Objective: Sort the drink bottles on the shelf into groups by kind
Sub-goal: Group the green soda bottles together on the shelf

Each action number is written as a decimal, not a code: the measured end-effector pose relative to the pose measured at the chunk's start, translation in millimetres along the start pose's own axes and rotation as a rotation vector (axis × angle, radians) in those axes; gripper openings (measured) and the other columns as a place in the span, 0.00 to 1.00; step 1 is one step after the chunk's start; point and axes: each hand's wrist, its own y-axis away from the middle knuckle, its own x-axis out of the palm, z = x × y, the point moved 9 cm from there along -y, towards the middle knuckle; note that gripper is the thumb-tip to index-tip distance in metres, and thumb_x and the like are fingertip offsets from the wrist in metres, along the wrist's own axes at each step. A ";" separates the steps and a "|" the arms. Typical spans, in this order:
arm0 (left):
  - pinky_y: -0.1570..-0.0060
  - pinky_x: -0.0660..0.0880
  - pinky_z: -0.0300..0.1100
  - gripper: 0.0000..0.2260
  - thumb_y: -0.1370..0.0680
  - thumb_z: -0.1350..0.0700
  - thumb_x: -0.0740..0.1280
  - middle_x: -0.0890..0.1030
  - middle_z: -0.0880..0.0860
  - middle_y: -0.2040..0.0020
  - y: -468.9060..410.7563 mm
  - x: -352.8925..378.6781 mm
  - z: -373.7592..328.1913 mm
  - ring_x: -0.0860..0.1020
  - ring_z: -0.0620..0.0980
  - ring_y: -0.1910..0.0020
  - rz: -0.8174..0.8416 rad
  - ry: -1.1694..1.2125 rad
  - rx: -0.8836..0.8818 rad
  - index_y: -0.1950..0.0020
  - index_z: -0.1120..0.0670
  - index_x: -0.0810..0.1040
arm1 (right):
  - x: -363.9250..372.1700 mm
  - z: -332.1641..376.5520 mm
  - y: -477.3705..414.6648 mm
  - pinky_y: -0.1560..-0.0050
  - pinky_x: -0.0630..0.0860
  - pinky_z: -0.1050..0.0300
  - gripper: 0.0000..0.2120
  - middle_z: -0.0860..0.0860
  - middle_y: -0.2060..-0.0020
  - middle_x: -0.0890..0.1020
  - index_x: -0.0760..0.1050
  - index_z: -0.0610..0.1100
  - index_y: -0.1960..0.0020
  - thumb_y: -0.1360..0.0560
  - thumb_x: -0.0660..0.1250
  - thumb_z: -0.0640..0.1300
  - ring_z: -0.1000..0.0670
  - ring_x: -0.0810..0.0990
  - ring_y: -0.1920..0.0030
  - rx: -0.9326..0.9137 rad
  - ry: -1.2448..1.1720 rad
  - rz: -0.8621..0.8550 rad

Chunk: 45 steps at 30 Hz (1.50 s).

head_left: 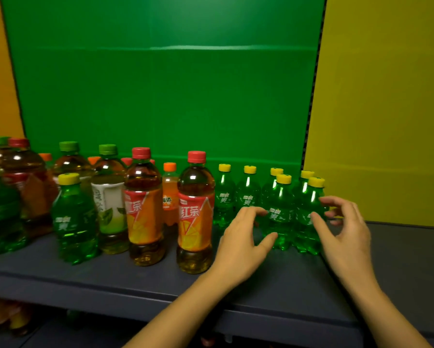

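Observation:
Several small green soda bottles with yellow caps (248, 194) stand grouped at the right of the grey shelf (135, 280). My left hand (243, 237) curls loosely around the front-left green bottle (279, 214), fingers apart, not clearly gripping it. My right hand (343, 229) hovers with fingers spread beside the front-right green bottle (307, 222). Two red-capped iced tea bottles (195, 214) (143, 209) stand mid-shelf, with a small orange soda (170, 194) behind them. A green tea bottle (109, 197) and one more green soda (72, 217) stand to the left.
More mixed bottles crowd the far left (15, 187). A green back panel (160, 96) rises behind the shelf, a yellow panel (386, 109) closes the right side. A lower shelf with dim packages (7, 315) shows below.

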 end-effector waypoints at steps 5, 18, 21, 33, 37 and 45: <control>0.62 0.74 0.36 0.08 0.29 0.46 0.66 0.80 0.46 0.62 37.4 -101.1 5.1 0.78 0.43 0.64 -0.100 0.052 0.009 0.58 0.50 0.78 | 35.1 74.2 16.4 0.56 0.72 0.73 0.08 0.55 0.56 0.80 0.76 0.47 0.53 0.28 0.68 0.35 0.57 0.77 0.54 -0.059 -0.224 0.168; 0.54 0.75 0.38 0.05 0.27 0.58 0.69 0.79 0.49 0.57 152.3 -367.8 155.3 0.78 0.47 0.54 -0.613 -0.249 -0.283 0.52 0.52 0.76 | 219.9 224.9 104.4 0.54 0.75 0.70 0.13 0.58 0.53 0.78 0.73 0.54 0.50 0.28 0.69 0.38 0.59 0.77 0.52 -0.071 -0.458 0.448; 0.47 0.73 0.46 0.17 0.29 0.56 0.71 0.75 0.51 0.48 159.4 -398.6 184.4 0.75 0.51 0.47 -0.627 -0.303 -0.318 0.42 0.56 0.73 | 255.0 238.6 118.1 0.50 0.73 0.71 0.18 0.61 0.48 0.72 0.68 0.54 0.43 0.28 0.70 0.42 0.62 0.74 0.47 -0.043 -0.386 0.385; 0.38 0.70 0.48 0.36 0.32 0.49 0.73 0.68 0.54 0.34 130.8 -401.5 245.2 0.70 0.54 0.36 -0.369 -0.222 -0.344 0.30 0.55 0.60 | 312.5 251.6 150.7 0.44 0.73 0.49 0.39 0.48 0.34 0.66 0.58 0.46 0.31 0.34 0.75 0.50 0.46 0.67 0.33 0.130 0.083 0.109; 0.38 0.66 0.46 0.38 0.32 0.52 0.74 0.67 0.59 0.35 126.3 -394.5 242.6 0.67 0.57 0.34 -0.409 -0.283 -0.349 0.29 0.60 0.59 | 321.2 247.3 152.9 0.40 0.71 0.49 0.42 0.46 0.33 0.67 0.56 0.45 0.29 0.35 0.76 0.49 0.45 0.66 0.33 0.192 0.101 0.102; 0.41 0.67 0.49 0.33 0.34 0.52 0.76 0.69 0.61 0.41 119.3 -388.1 248.8 0.67 0.59 0.39 -0.433 -0.327 -0.380 0.35 0.63 0.66 | 327.1 243.8 152.7 0.41 0.67 0.57 0.37 0.48 0.38 0.70 0.62 0.43 0.32 0.35 0.76 0.50 0.47 0.69 0.36 0.270 0.057 0.148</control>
